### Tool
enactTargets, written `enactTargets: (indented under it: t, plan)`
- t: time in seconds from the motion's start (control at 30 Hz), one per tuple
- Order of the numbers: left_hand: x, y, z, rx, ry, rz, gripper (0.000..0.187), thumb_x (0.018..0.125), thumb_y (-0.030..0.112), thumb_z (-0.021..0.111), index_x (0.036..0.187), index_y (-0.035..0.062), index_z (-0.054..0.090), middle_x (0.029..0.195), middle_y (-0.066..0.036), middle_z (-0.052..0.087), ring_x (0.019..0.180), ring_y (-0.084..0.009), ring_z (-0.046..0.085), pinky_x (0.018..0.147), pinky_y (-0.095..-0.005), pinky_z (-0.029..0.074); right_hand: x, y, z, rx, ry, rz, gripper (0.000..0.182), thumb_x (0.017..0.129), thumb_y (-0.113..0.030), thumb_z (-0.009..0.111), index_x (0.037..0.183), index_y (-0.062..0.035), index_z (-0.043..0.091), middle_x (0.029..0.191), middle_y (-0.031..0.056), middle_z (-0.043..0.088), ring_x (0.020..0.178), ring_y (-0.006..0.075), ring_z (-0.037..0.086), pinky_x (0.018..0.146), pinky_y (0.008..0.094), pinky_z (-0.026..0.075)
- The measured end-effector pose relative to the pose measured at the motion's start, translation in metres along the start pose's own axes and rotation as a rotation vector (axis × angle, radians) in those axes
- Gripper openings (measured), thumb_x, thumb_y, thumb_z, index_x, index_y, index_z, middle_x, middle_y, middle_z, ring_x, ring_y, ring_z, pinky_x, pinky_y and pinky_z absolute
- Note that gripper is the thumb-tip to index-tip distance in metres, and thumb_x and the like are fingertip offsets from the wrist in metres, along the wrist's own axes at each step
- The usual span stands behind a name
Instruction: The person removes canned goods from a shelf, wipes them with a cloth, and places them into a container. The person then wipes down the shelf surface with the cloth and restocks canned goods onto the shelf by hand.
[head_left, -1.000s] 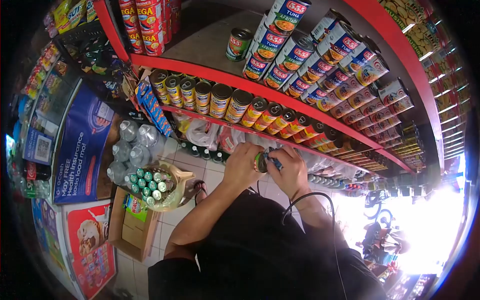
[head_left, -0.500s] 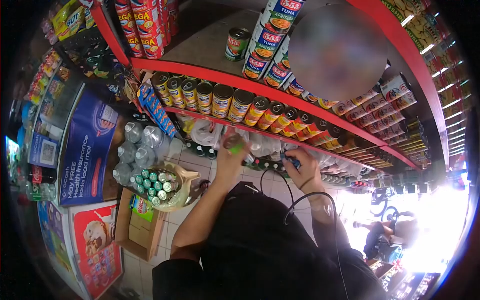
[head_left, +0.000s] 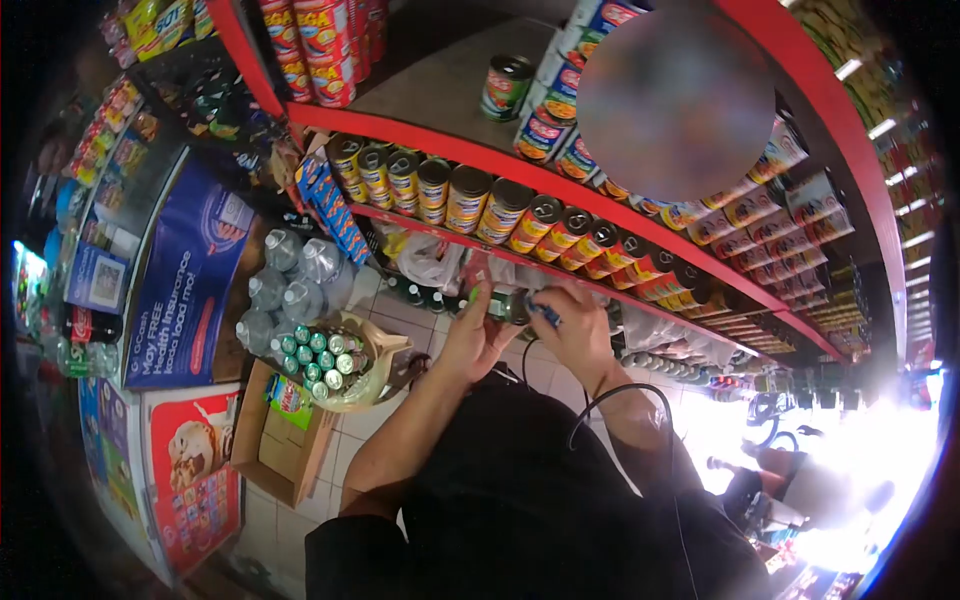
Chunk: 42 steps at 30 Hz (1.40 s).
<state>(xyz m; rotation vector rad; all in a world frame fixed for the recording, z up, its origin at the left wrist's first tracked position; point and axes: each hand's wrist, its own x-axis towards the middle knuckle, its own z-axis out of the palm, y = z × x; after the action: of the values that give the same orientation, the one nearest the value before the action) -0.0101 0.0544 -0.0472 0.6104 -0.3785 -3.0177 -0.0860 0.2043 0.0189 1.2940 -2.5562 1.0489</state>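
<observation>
Can (head_left: 502,304) gripped between left hand's (head_left: 470,338) fingers and thumb, right hand (head_left: 580,332) pinching bluish item (head_left: 546,315), close beside.

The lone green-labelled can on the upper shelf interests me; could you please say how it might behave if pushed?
The can looks like rigid metal, so it would probably keep its shape. Standing upright on the shelf, it should slide rather than tip if pushed low; toppled, it could roll on its round side.
</observation>
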Motion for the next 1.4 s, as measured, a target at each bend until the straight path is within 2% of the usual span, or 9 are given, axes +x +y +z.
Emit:
enactTargets:
  t: [0.27, 0.57, 0.6, 0.67, 0.83, 0.9, 1.03, 1.13, 1.4]
  plan:
    - [0.003, 0.021, -0.039, 0.020, 0.049, 0.063, 0.032, 0.102, 0.037, 0.065, 0.120, 0.0118, 0.056, 0.103, -0.006, 0.071, 0.088, -0.0195, 0.072, 0.075, -0.0366, 0.062, 0.010, 0.009, 0.023, 0.114, -0.285, 0.062, 0.021, 0.081, -0.012, 0.077, 0.101, -0.0086, 0.071, 0.098, 0.0114, 0.065, 0.090, 0.0359, 0.067, 0.077, 0.0432, 0.055]
    - [0.026, 0.088, -0.238, 1.181, 0.565, 0.624, 0.052, 0.082, 0.020, 0.085, 0.117, 0.0058, 0.049, 0.095, -0.008, 0.064, 0.082, -0.0211, 0.066, 0.072, -0.0352, 0.054, -0.152, 0.145, 0.054, -0.522, -0.679, 0.211, 0.010, 0.085, -0.018, 0.076, 0.085, -0.0097, 0.070, 0.084, 0.0085, 0.068, 0.082, 0.0263, 0.068, 0.070, 0.0388, 0.054]
    - [0.022, 0.115, -0.243, 1.278, 0.653, 0.555, 0.047, 0.084, 0.007, 0.080, 0.117, 0.0067, 0.047, 0.099, -0.009, 0.064, 0.086, -0.0206, 0.067, 0.074, -0.0323, 0.056, -0.170, 0.147, 0.051, -0.840, -0.878, 0.049, 0.009, 0.085, -0.019, 0.075, 0.083, -0.0114, 0.070, 0.082, 0.0068, 0.067, 0.079, 0.0248, 0.067, 0.067, 0.0379, 0.053]
    - [0.034, 0.151, -0.289, 1.365, 0.738, 0.416, 0.049, 0.083, 0.007, 0.079, 0.120, 0.0053, 0.048, 0.105, -0.015, 0.063, 0.095, -0.0279, 0.068, 0.080, -0.0375, 0.057, -0.234, 0.171, 0.033, 0.028, -0.353, 0.293, 0.007, 0.086, -0.016, 0.071, 0.080, -0.0126, 0.068, 0.083, 0.0066, 0.067, 0.076, 0.0224, 0.066, 0.063, 0.0367, 0.052]
    - [0.047, 0.211, -0.353, 2.066, 0.926, 0.180, 0.042, 0.089, 0.017, 0.070, 0.125, 0.0062, 0.053, 0.120, -0.021, 0.061, 0.110, -0.0383, 0.065, 0.087, -0.0466, 0.057, -0.274, 0.158, -0.003, -0.245, -0.768, 0.980, 0.016, 0.091, -0.015, 0.062, 0.076, -0.0105, 0.063, 0.068, 0.0071, 0.065, 0.056, 0.0225, 0.064, 0.050, 0.0421, 0.051]
    - [0.069, 0.206, -0.425, 2.216, 1.004, 0.052, 0.027, 0.097, 0.021, 0.056, 0.123, 0.0139, 0.063, 0.129, -0.015, 0.061, 0.116, -0.0336, 0.063, 0.093, -0.0476, 0.054, -0.267, 0.153, -0.008, -0.768, -1.201, 0.513, 0.019, 0.096, -0.018, 0.053, 0.081, -0.0114, 0.062, 0.072, 0.0082, 0.065, 0.064, 0.0270, 0.070, 0.051, 0.0484, 0.056]
    - [0.067, 0.216, -0.424, 2.170, 0.963, -0.215, 0.034, 0.100, 0.023, 0.050, 0.131, 0.0150, 0.063, 0.144, -0.011, 0.057, 0.127, -0.0317, 0.059, 0.109, -0.0476, 0.047, -0.280, 0.156, -0.006, 0.079, -0.260, 1.255, 0.017, 0.089, -0.022, 0.073, 0.098, -0.0067, 0.073, 0.083, 0.0090, 0.073, 0.073, 0.0150, 0.067, 0.060, 0.0357, 0.055]
    - [0.066, 0.210, -0.442, 2.318, 0.957, -0.229, 0.036, 0.098, 0.024, 0.055, 0.130, 0.0085, 0.060, 0.132, -0.016, 0.063, 0.118, -0.0317, 0.065, 0.090, -0.0450, 0.058, -0.231, 0.119, 0.000, -0.003, -0.397, 1.062, 0.016, 0.088, -0.016, 0.075, 0.096, -0.0029, 0.072, 0.081, 0.0093, 0.072, 0.068, 0.0150, 0.066, 0.058, 0.0331, 0.053]
    - [0.060, 0.228, -0.416, 2.164, 0.809, -0.657, 0.059, 0.094, 0.029, 0.060, 0.148, 0.0072, 0.051, 0.155, -0.019, 0.047, 0.131, -0.0313, 0.059, 0.105, -0.0499, 0.048, -0.213, 0.102, 0.009, -0.064, -0.352, 1.073, 0.020, 0.093, -0.020, 0.067, 0.100, -0.0019, 0.070, 0.079, 0.0092, 0.070, 0.061, 0.0228, 0.061, 0.055, 0.0403, 0.047]
